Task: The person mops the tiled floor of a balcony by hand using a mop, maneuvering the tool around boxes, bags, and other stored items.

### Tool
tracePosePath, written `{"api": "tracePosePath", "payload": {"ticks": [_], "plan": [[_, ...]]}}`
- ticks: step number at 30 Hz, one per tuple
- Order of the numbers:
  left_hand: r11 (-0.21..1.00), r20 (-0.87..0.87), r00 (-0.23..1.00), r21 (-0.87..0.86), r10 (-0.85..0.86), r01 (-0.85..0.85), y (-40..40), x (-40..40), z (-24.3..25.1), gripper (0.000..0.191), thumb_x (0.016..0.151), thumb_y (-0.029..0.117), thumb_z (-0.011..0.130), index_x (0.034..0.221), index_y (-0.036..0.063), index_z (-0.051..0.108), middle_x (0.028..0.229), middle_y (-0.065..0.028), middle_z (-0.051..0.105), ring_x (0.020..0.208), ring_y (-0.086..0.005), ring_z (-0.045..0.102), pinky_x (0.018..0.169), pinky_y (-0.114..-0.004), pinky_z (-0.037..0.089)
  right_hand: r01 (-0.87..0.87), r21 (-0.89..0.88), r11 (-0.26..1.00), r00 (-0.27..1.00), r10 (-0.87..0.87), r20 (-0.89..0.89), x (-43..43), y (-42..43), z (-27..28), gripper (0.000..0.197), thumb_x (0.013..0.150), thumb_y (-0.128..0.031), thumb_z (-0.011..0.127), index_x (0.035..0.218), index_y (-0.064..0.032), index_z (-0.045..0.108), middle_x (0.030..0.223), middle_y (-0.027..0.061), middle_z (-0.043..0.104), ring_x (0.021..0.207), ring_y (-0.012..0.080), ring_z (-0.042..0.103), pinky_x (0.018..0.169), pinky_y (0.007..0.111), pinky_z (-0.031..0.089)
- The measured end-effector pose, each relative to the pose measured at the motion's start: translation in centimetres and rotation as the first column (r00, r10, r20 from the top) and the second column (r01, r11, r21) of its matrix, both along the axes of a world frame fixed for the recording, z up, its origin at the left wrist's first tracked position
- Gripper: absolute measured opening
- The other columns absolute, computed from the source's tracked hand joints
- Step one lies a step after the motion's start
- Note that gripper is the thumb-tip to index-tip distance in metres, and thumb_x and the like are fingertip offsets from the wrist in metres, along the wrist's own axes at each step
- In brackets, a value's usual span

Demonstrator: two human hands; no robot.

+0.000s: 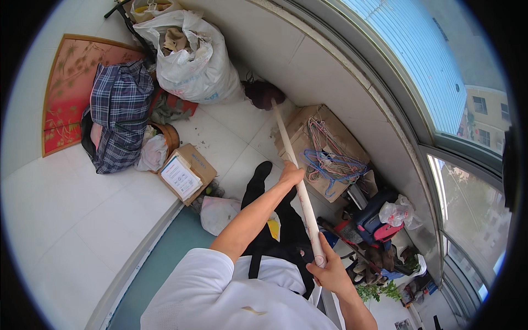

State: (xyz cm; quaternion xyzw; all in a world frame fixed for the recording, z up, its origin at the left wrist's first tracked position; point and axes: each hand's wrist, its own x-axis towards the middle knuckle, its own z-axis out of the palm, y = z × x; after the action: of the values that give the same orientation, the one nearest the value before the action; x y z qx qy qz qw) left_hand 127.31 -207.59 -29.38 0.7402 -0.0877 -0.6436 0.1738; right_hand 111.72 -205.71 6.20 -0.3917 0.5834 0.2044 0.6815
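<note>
A long pale pole slants away from my body towards the wall. Its far end meets a dark maroon head on the tiled floor; whether this is a mop or a broom I cannot tell. My left hand is wrapped around the pole near its middle. Close to my waist, my right hand grips the near end, with one finger stretched along the shaft. Beside the pole on the right lies flattened cardboard, carrying a tangle of wire hangers.
A large stuffed white sack stands near the maroon head. Left are a plaid bag, a red picture panel and a cardboard box with papers on top. Bags and a backpack crowd the window wall.
</note>
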Motion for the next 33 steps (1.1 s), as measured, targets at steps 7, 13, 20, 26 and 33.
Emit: {"api": "tracePosePath", "payload": {"ticks": [7, 13, 20, 26, 33], "plan": [[0.942, 0.224, 0.917, -0.033, 0.332, -0.333, -4.9, 9.7, -1.8, 0.062, 0.088, 0.015, 0.061, 0.137, -0.0116, 0.036, 0.125, -0.0325, 0.063, 0.109, -0.0435, 0.068, 0.092, -0.047, 0.056, 0.203, 0.108, 0.973, 0.974, -0.213, 0.083, 4.0, -4.9, -9.6, 0.089, 0.087, 0.006, 0.067, 0.163, -0.0158, 0.026, 0.071, 0.0000, 0.052, 0.048, 0.0084, 0.048, 0.039, 0.027, 0.037], [0.954, 0.287, 0.913, -0.008, 0.289, -0.300, -4.5, 12.3, -1.7, 0.056, 0.089, 0.015, 0.058, 0.133, -0.0137, 0.037, 0.116, -0.0329, 0.067, 0.103, -0.0400, 0.071, 0.088, -0.044, 0.057, 0.199, 0.027, 0.980, 0.975, -0.201, 0.094, 6.2, -2.9, -11.6, 0.084, 0.090, 0.001, 0.068, 0.162, -0.0163, 0.029, 0.069, -0.0022, 0.051, 0.049, 0.0080, 0.050, 0.041, 0.025, 0.038], [0.984, 0.186, 0.970, 0.108, -0.158, 0.140, 0.6, 1.6, 2.7, 0.062, 0.091, 0.025, 0.063, 0.129, -0.0128, 0.032, 0.113, -0.0277, 0.071, 0.105, -0.0355, 0.072, 0.091, -0.043, 0.055, 0.607, 0.274, 0.746, 0.788, -0.610, -0.085, 0.6, 3.8, -0.8, 0.092, 0.092, 0.006, 0.063, 0.165, -0.0200, 0.014, 0.077, 0.0043, 0.055, 0.052, 0.0114, 0.049, 0.044, 0.028, 0.037], [0.975, 0.108, 0.969, -0.029, 0.222, -0.220, -1.4, 1.0, -0.2, 0.065, 0.086, 0.016, 0.061, 0.135, -0.0135, 0.031, 0.122, -0.0341, 0.064, 0.114, -0.0446, 0.066, 0.100, -0.047, 0.051, 0.467, 0.276, 0.840, 0.872, -0.489, 0.010, -0.3, -1.7, -1.1, 0.091, 0.092, 0.008, 0.062, 0.165, -0.0212, 0.016, 0.076, 0.0020, 0.052, 0.053, 0.0094, 0.047, 0.042, 0.027, 0.037], [0.872, 0.204, 0.849, -0.070, 0.488, -0.484, -5.5, 13.3, -5.1, 0.052, 0.086, 0.010, 0.057, 0.129, -0.0148, 0.040, 0.112, -0.0352, 0.064, 0.099, -0.0437, 0.070, 0.079, -0.050, 0.059, 0.300, 0.192, 0.935, 0.937, -0.326, 0.123, 6.8, -4.9, -12.3, 0.087, 0.091, 0.003, 0.066, 0.164, -0.0191, 0.024, 0.074, 0.0001, 0.050, 0.050, 0.0085, 0.047, 0.041, 0.025, 0.038]]}}
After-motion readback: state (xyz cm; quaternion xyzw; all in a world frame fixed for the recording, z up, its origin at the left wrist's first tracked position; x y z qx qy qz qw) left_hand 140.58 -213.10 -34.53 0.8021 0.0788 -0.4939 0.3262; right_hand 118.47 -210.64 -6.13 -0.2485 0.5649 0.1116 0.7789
